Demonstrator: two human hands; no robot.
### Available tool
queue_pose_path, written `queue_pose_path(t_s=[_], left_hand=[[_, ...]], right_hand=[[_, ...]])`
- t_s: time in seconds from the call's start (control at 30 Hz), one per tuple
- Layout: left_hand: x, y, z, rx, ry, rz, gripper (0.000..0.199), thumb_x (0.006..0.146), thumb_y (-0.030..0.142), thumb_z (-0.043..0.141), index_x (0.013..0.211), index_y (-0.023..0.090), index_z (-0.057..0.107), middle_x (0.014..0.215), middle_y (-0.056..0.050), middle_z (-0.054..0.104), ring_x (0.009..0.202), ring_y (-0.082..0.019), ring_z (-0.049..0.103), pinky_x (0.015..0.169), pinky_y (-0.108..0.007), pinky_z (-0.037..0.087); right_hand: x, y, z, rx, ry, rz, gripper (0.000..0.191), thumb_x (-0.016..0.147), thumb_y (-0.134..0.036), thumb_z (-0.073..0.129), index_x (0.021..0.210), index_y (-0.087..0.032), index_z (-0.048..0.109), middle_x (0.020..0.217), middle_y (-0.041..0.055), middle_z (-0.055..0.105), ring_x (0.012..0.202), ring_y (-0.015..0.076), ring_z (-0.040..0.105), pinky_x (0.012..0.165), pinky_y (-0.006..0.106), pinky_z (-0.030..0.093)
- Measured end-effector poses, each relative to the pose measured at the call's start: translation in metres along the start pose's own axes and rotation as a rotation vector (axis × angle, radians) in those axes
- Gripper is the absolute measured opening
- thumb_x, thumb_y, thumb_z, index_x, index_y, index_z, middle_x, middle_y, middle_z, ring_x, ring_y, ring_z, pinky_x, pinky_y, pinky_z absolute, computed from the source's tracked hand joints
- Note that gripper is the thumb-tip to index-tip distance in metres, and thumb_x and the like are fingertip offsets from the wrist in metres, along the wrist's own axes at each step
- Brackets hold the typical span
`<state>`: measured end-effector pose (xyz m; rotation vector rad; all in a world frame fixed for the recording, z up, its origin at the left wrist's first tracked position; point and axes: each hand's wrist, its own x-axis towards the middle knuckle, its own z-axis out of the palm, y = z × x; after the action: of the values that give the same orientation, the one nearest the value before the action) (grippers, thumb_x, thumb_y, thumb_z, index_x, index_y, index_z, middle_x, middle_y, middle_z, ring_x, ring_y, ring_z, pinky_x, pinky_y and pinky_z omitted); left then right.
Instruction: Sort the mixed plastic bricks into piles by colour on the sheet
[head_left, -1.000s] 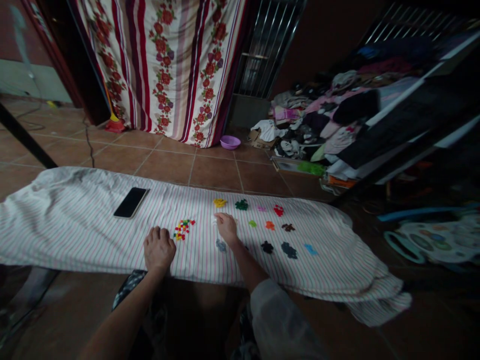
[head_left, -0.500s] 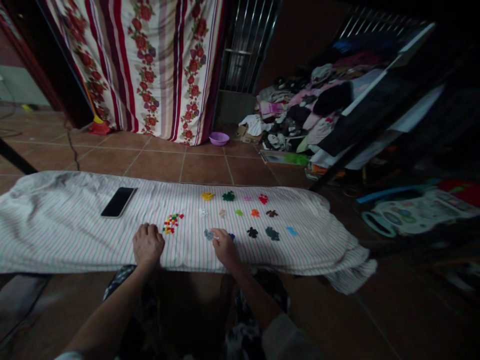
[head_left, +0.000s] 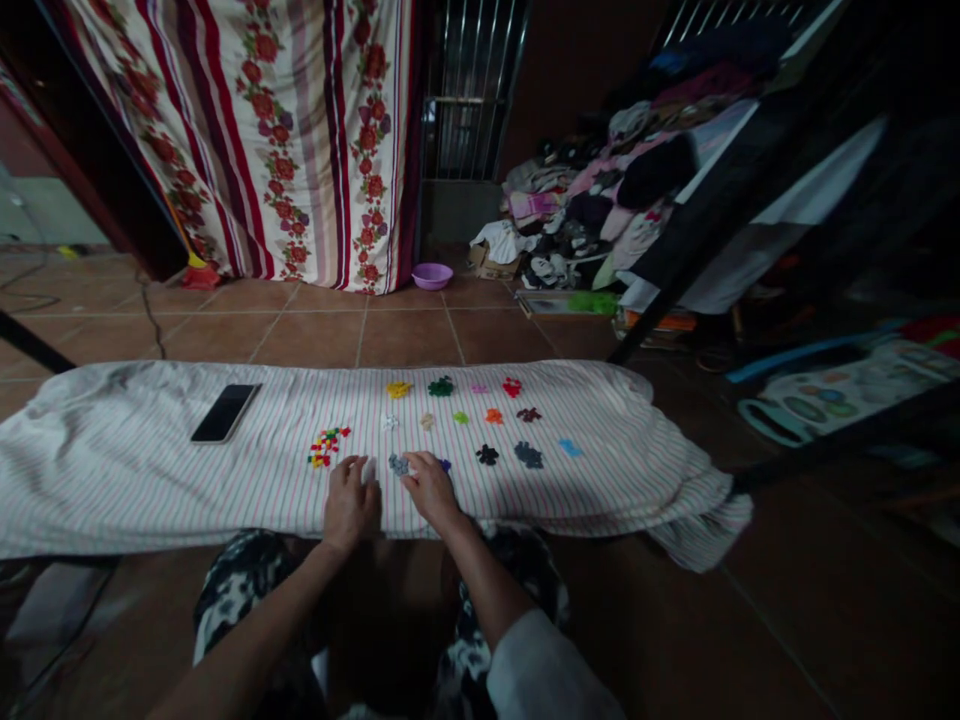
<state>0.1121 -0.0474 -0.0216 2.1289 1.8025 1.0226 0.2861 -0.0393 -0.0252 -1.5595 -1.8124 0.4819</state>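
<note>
My left hand (head_left: 350,505) is above the striped cloth, right of a pile of small mixed red, yellow and green pieces (head_left: 325,447). Its fingers curl toward the thumb around a small pale spot, too blurred to name. My right hand (head_left: 433,492) reaches to a little heap of grey pieces (head_left: 397,464), thumb and forefinger apart at its right edge. Dark blue pieces (head_left: 445,466) lie partly hidden behind that hand. White pieces (head_left: 391,423), beige pieces (head_left: 427,422) and black pieces (head_left: 487,455) lie in separate heaps close by.
More colour heaps, such as yellow pieces (head_left: 398,389) and dark green pieces (head_left: 441,386), sit farther back on the striped cloth (head_left: 150,470). A phone (head_left: 225,413) lies at left. Beyond are a purple basin (head_left: 432,276), a floral curtain (head_left: 315,150) and piled clothes (head_left: 592,200).
My left hand has moved right, away from beside the mixed pile to near the grey heap. My right hand stays at the grey pieces, its thumb and forefinger now apart. The view has shifted slightly.
</note>
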Motion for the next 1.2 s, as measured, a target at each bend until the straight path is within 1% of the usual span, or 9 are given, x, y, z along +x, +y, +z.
queue_pose_path(t_s=[0.13, 0.2, 0.3, 0.4, 0.53, 0.77, 0.93, 1.07, 1.2], left_hand=[[0.013, 0.023, 0.022, -0.074, -0.122, -0.025, 0.048, 0.076, 0.015, 0.053, 0.124, 0.015, 0.051, 0.119, -0.014, 0.054, 0.115, -0.025, 0.053, 0.100, -0.046, 0.046], [0.021, 0.027, 0.025, -0.104, -0.200, -0.038, 0.048, 0.074, 0.013, 0.055, 0.122, 0.015, 0.053, 0.118, -0.013, 0.054, 0.112, -0.023, 0.054, 0.099, -0.043, 0.047], [0.028, 0.027, 0.025, -0.124, -0.256, -0.056, 0.041, 0.072, 0.011, 0.057, 0.112, 0.016, 0.058, 0.114, -0.011, 0.053, 0.103, -0.019, 0.058, 0.092, -0.036, 0.050], [0.030, 0.023, 0.022, -0.141, -0.265, -0.081, 0.035, 0.073, 0.011, 0.056, 0.108, 0.017, 0.059, 0.109, -0.008, 0.053, 0.097, -0.016, 0.059, 0.086, -0.033, 0.052], [0.028, 0.019, 0.019, -0.188, -0.267, -0.085, 0.038, 0.072, 0.010, 0.056, 0.109, 0.019, 0.058, 0.104, -0.005, 0.054, 0.096, -0.015, 0.059, 0.089, -0.034, 0.051], [0.022, 0.014, 0.021, -0.260, -0.228, -0.093, 0.036, 0.072, 0.012, 0.055, 0.108, 0.018, 0.059, 0.101, -0.005, 0.056, 0.090, -0.015, 0.060, 0.088, -0.036, 0.052], [0.019, 0.010, 0.023, -0.292, -0.175, -0.120, 0.037, 0.076, 0.015, 0.053, 0.113, 0.018, 0.057, 0.104, -0.006, 0.059, 0.094, -0.016, 0.060, 0.091, -0.038, 0.051], [0.017, 0.007, 0.023, -0.319, -0.163, -0.138, 0.031, 0.082, 0.020, 0.049, 0.111, 0.016, 0.058, 0.105, -0.008, 0.062, 0.098, -0.017, 0.061, 0.093, -0.039, 0.050], [0.016, 0.005, 0.022, -0.335, -0.170, -0.156, 0.029, 0.081, 0.022, 0.051, 0.108, 0.016, 0.060, 0.102, -0.008, 0.064, 0.098, -0.017, 0.062, 0.091, -0.036, 0.051]], right_hand=[[0.002, -0.005, 0.001, -0.017, 0.013, 0.021, 0.039, 0.080, -0.007, 0.059, 0.115, -0.023, 0.064, 0.108, 0.0065, 0.064, 0.101, 0.0195, 0.060, 0.091, 0.032, 0.049], [0.004, -0.008, 0.001, -0.019, 0.007, 0.023, 0.039, 0.079, -0.005, 0.057, 0.114, -0.022, 0.064, 0.107, 0.0068, 0.064, 0.102, 0.0200, 0.059, 0.092, 0.032, 0.048], [0.007, -0.013, 0.002, -0.024, -0.011, 0.026, 0.037, 0.079, -0.003, 0.054, 0.110, -0.021, 0.066, 0.105, 0.0072, 0.064, 0.102, 0.0206, 0.058, 0.092, 0.032, 0.047], [0.009, -0.016, 0.003, -0.018, -0.027, 0.001, 0.040, 0.078, 0.000, 0.050, 0.107, -0.021, 0.066, 0.103, 0.0070, 0.065, 0.102, 0.0203, 0.058, 0.093, 0.032, 0.046], [0.009, -0.017, 0.003, -0.002, -0.037, -0.036, 0.043, 0.076, 0.002, 0.047, 0.107, -0.021, 0.066, 0.102, 0.0062, 0.065, 0.102, 0.0189, 0.059, 0.093, 0.031, 0.046], [0.003, -0.014, 0.004, 0.041, -0.009, -0.041, 0.042, 0.080, -0.001, 0.045, 0.110, -0.021, 0.066, 0.108, 0.0070, 0.066, 0.106, 0.0188, 0.059, 0.096, 0.032, 0.047], [-0.002, -0.013, 0.006, 0.084, 0.040, -0.020, 0.040, 0.082, -0.003, 0.045, 0.114, -0.015, 0.065, 0.113, 0.0111, 0.066, 0.107, 0.0194, 0.060, 0.098, 0.032, 0.047], [-0.003, -0.011, 0.009, 0.116, 0.067, -0.015, 0.041, 0.082, -0.004, 0.044, 0.114, -0.017, 0.066, 0.113, 0.0092, 0.068, 0.106, 0.0184, 0.062, 0.099, 0.033, 0.047], [-0.003, -0.010, 0.012, 0.130, 0.078, -0.028, 0.040, 0.079, -0.003, 0.045, 0.109, -0.017, 0.068, 0.114, 0.0096, 0.068, 0.110, 0.0190, 0.061, 0.102, 0.035, 0.046]])
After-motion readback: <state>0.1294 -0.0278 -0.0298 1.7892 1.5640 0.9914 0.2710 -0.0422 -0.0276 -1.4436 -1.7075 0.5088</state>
